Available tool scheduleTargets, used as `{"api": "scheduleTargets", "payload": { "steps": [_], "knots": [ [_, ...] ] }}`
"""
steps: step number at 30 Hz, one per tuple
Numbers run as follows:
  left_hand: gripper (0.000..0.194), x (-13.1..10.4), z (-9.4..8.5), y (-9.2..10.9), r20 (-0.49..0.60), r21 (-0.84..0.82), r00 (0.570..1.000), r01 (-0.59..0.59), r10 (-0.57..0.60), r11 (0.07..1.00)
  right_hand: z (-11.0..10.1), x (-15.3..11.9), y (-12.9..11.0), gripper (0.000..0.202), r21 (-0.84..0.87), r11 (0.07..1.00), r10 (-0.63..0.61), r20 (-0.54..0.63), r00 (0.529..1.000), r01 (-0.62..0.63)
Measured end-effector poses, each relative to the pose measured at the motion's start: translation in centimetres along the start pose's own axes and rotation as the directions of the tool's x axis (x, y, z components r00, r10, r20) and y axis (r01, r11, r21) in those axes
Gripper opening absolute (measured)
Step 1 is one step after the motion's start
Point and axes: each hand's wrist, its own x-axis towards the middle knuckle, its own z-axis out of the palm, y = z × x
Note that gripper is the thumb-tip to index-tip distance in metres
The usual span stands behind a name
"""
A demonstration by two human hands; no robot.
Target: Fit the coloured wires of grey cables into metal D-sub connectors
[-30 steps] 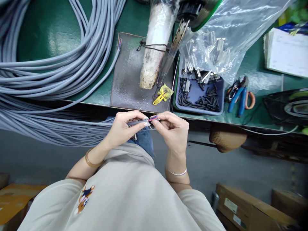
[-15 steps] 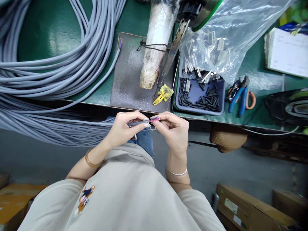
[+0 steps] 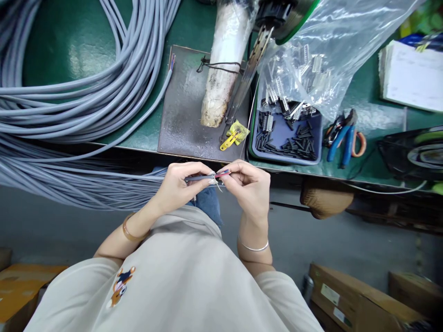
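Since the earlier frame, the coloured wires (image 3: 223,174) have shifted between your fingers, with more red and less blue now showing, and your right hand (image 3: 249,186) has moved very slightly; the rest lies much as it did. Your left hand (image 3: 178,184) holds the grey cable (image 3: 199,178) near its stripped end, thumb and fingers closed on it. Your right thumb and fingers pinch the wires just beyond, with little gap between the hands. The cable end sits in front of you, just off the bench edge, and a pale strand (image 3: 218,186) hangs from it.

The cable looks light at this end and springy, firm enough to take hold of by its grey cover just behind the cut. The wires look thin, soft and easily bent, so a light fingertip pinch seems right; the smooth cover may slip a little.

Beyond the bench edge, the blue tray (image 3: 287,160) holds many short black tubes (image 3: 302,145). A clear plastic bag (image 3: 360,37) lies partly over it, with metal connectors (image 3: 314,64) inside; some connectors also lie in the tray.
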Motion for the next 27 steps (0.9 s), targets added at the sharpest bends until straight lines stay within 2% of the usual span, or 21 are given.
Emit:
{"api": "scheduleTargets", "payload": {
  "steps": [4, 8, 11, 21, 27],
  "knots": [
    [0.012, -0.5, 0.5, -0.2, -0.096, 0.012, 0.995, -0.038, 0.039, 0.999, 0.5, 0.0, 0.1, 0.010, 0.050, 0.998, 0.034, -0.002, 0.999, -0.034],
    [0.009, -0.8, 0.8, -0.2, -0.177, 0.068, 0.981, -0.068, 0.079, 0.995, 0.8, -0.2, -0.2, 0.007, -0.001, 0.995, -0.098, -0.080, 0.992, 0.098],
    [0.007, -0.7, 0.7, -0.1, -0.145, 0.090, 0.983, -0.096, 0.108, 0.991, 0.6, -0.3, -0.3, 0.005, -0.030, 0.991, -0.134, -0.101, 0.986, 0.132],
    [0.011, -0.3, 0.5, 0.3, -0.036, 0.119, 0.992, -0.112, 0.117, 0.987, -0.5, -0.4, -0.4, 0.007, -0.093, 0.992, -0.087, -0.039, 0.995, 0.083],
    [0.009, -0.3, 0.3, 0.6, 0.090, 0.238, 0.986, -0.156, 0.138, 0.959, -0.9, -0.4, -0.2, 0.009, -0.130, 0.988, -0.081, 0.025, 0.996, 0.083]
  ]
}}
